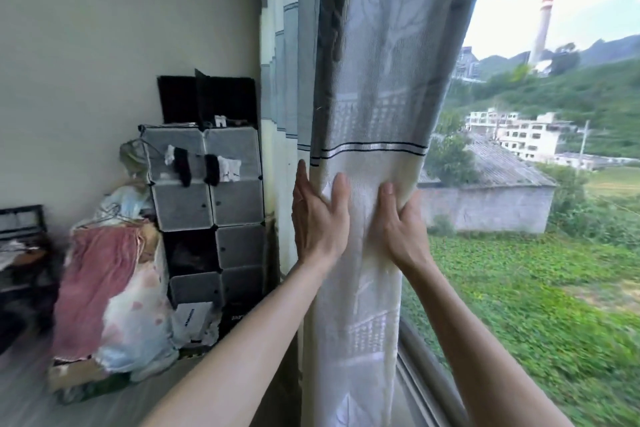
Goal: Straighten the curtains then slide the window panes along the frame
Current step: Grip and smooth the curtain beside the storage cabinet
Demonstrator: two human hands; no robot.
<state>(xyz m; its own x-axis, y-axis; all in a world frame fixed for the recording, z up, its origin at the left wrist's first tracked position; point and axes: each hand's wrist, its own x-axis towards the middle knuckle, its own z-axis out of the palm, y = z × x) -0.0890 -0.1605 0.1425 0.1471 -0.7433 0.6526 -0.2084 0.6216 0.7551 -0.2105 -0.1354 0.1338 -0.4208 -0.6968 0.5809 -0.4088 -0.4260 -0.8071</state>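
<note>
A gathered curtain [374, 87], grey above and cream below a black-and-white stripe, hangs in front of me at the left end of the window. My left hand [318, 215] lies against its left edge, fingers wrapped into the fabric. My right hand [398, 222] grips the cream fold from the right, thumb on the front, fingers hidden behind the cloth. The window pane [554, 184] fills the right side, with its lower frame rail [426, 378] running toward me. A second folded curtain [280, 80] hangs just left, against the wall corner.
A black-and-grey cube shelf [207, 191] stands in the corner to the left, with socks draped on it. A pile of pink and white bedding [114, 295] lies beside it. A dark desk edge [20, 253] is at far left.
</note>
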